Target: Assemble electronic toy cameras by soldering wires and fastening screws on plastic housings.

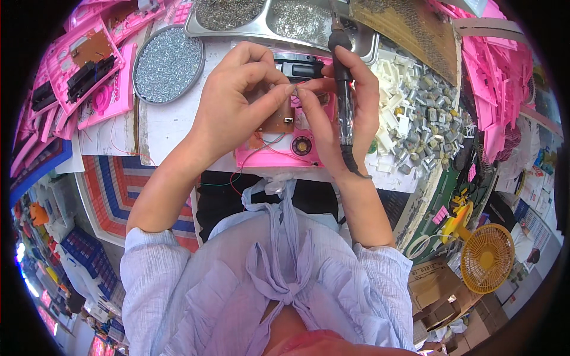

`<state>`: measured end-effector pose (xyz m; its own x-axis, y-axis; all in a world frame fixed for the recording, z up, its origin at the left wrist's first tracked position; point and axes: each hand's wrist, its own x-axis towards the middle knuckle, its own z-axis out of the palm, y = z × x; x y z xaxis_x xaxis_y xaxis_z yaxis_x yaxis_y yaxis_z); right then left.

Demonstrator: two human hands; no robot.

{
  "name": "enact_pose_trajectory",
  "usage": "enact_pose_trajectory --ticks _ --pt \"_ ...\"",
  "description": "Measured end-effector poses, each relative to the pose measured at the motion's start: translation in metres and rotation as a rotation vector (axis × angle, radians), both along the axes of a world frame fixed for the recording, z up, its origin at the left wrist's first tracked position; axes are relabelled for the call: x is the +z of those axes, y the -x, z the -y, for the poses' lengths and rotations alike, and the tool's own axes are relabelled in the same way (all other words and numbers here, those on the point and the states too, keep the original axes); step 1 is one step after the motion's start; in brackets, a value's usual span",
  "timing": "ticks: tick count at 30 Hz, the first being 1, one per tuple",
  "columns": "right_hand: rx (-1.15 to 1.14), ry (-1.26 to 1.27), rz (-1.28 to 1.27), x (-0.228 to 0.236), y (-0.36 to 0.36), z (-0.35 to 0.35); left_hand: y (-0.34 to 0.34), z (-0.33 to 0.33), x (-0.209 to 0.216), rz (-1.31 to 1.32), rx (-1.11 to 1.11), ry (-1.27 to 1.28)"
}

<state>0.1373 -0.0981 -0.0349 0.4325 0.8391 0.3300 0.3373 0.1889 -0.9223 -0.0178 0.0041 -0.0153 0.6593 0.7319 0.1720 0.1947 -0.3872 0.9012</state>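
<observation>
In front of me lies a pink plastic casing (261, 159) with a brown circuit board (276, 123), a small round black part (301, 145) and thin wires on it. Over the board, my left hand (237, 89) pinches thumb and forefinger together; what they hold is too small to make out. My right hand (362, 89) carries a soldering iron (343, 83) upright between its fingers, metal end pointing away and cord trailing by the wrist. Its thumb and forefinger meet my left fingertips, near a bit of red. A black part (303, 70) sits at the casing's far side.
A round tray (138, 89) of small screws stands left, and a metal tray (267, 34) with more small metal parts is beyond. White and grey parts (415, 113) heap at right. Pink casings pile at left (104, 65) and right (496, 77). A yellow fan (487, 258) is lower right.
</observation>
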Motion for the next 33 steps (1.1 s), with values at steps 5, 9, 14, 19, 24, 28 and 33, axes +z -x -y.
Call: enact_pose_trajectory --ticks 5,9,14,19,24,28,33 --pt "-0.031 -0.015 0.261 0.0 0.003 0.003 -0.001 0.001 -0.009 0.027 0.019 -0.048" --pt "-0.092 -0.147 0.402 0.008 -0.022 0.013 -0.007 0.003 -0.012 -0.007 0.062 -0.205" --pt "-0.024 -0.123 0.177 0.034 -0.039 0.05 -0.009 0.004 -0.02 -0.035 0.108 -0.31" --pt "0.198 -0.132 0.374 0.037 -0.054 0.054 -0.009 0.004 -0.024 -0.002 0.137 -0.367" --pt "0.187 -0.188 0.408 0.026 -0.047 0.047 -0.009 0.003 -0.026 0.012 0.143 -0.362" --pt "0.204 -0.205 0.409 0.022 -0.045 0.041 -0.009 0.003 -0.027 0.01 0.14 -0.342" --pt "0.201 -0.213 0.425 0.022 -0.044 0.038 -0.01 0.003 -0.027 0.017 0.146 -0.357"
